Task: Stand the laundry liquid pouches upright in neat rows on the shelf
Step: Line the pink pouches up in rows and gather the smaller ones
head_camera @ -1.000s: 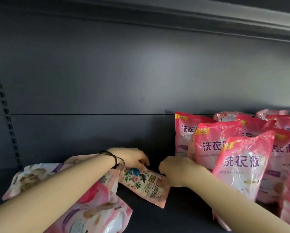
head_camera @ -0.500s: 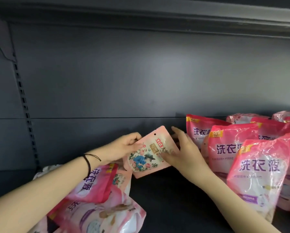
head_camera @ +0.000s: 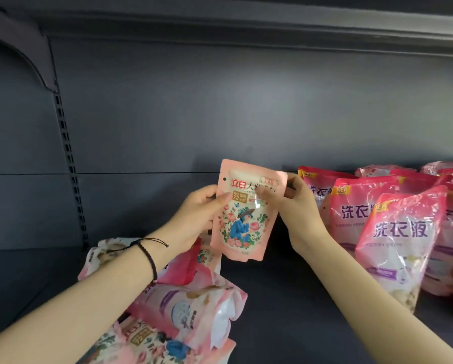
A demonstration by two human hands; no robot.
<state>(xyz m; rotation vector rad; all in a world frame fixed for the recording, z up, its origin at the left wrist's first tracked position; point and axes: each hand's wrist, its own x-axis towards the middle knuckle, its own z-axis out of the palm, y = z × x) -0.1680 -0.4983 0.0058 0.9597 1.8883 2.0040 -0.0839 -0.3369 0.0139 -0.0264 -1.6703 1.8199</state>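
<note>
1. The small pink pouch (head_camera: 246,211) is up in the air, above the dark shelf (head_camera: 285,292), almost straight.
2. The left hand (head_camera: 196,219) pinches its left edge. The right hand (head_camera: 296,206) pinches its top right corner.
3. It looks soft, squishy and a bit slippery, so holding both sides seems best.
4. Big pouches (head_camera: 393,245) stand in rows on the right. A messy pile (head_camera: 183,306) lies on the left.

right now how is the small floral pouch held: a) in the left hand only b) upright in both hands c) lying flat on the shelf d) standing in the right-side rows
b: the pouch is upright off the shelf, the left hand and right hand gripping its sides.
</note>
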